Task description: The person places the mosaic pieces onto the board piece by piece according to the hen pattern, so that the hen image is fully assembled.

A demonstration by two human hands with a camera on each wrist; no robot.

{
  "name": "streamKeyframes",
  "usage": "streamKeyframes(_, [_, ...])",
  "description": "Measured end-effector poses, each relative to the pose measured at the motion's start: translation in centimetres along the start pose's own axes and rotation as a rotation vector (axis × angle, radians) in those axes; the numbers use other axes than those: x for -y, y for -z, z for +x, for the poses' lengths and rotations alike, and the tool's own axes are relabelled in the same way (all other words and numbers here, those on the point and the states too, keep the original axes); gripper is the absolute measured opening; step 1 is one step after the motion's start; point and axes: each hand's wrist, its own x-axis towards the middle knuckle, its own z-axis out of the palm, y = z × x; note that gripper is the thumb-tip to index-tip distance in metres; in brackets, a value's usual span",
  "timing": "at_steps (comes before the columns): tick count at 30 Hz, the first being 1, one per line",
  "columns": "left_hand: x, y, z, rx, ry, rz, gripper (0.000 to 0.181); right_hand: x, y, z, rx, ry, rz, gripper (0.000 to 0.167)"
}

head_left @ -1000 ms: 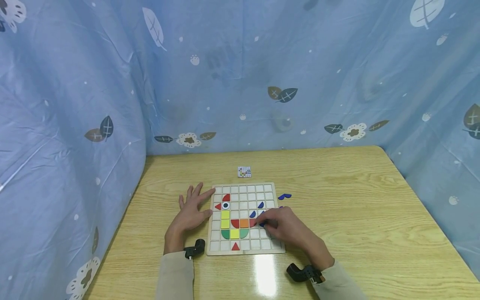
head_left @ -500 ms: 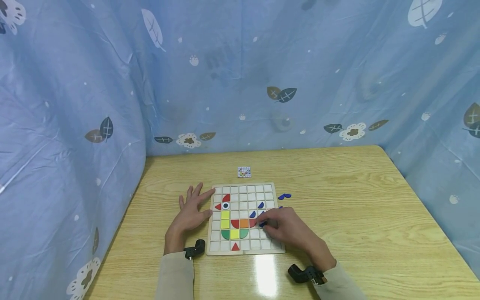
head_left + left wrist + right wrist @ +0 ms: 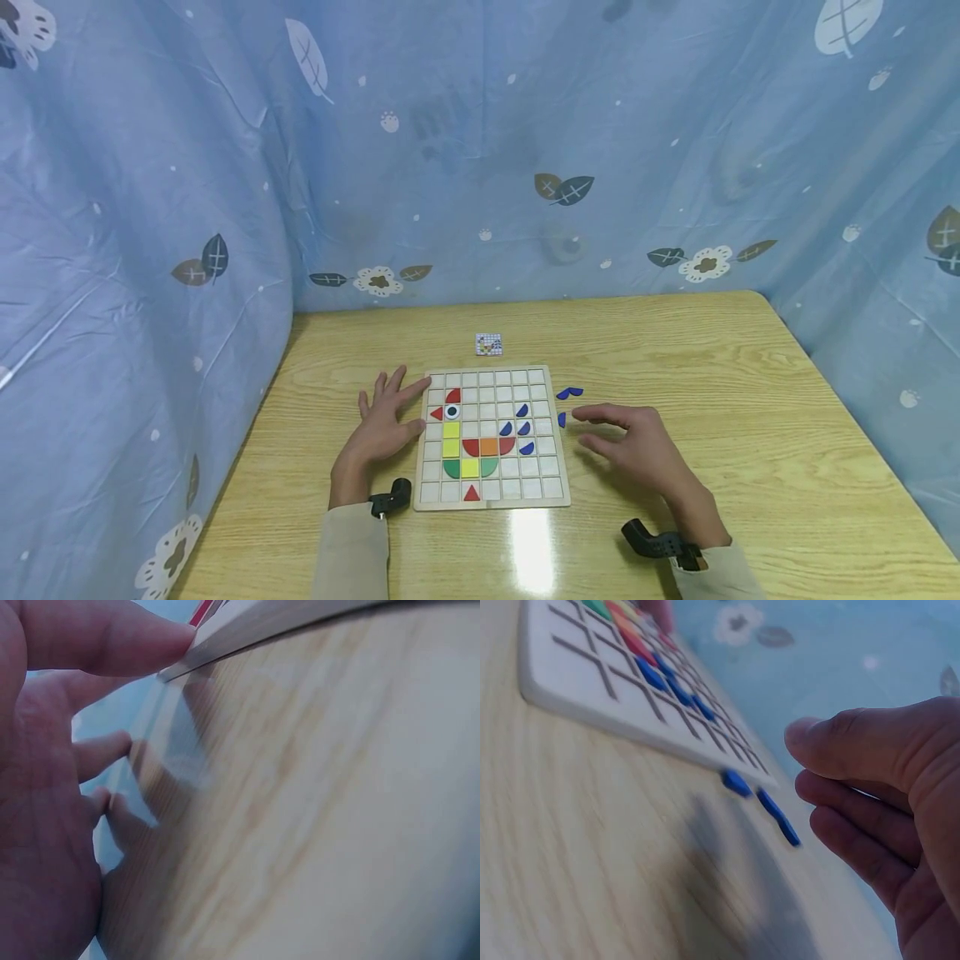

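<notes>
A wooden grid board lies on the table, bearing coloured pieces arranged like a bird. My left hand rests at its left edge, thumb and index finger touching the rim, the other fingers spread. In the left wrist view the left thumb meets the board's side. My right hand is off the board to the right, thumb and index finger apart with nothing between them. Just left of its fingertips lies a blue half-round piece. Several blue pieces sit in the board's cells, among them the lowest blue piece.
Two more blue pieces lie beside the board's upper right edge. A small pattern card lies behind the board on the wooden table. A blue patterned curtain hangs along the back and sides.
My right hand has let go of a blue piece, which now lies in a board cell, and has moved right off the board. The left hand has stayed put.
</notes>
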Motion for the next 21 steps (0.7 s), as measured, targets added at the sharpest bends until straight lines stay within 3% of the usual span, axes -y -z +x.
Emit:
streamKeyframes(10, [-0.1,0.1,0.0,0.010,0.000,-0.002,0.075,-1.6,1.8,-0.4,-0.042,-0.066,0.017,0.033])
streamKeyframes(21, [0.3,0.0,0.1,-0.003,-0.024,-0.018,0.075,-2.2,1.7,2.5,-0.037,-0.068,0.042,0.033])
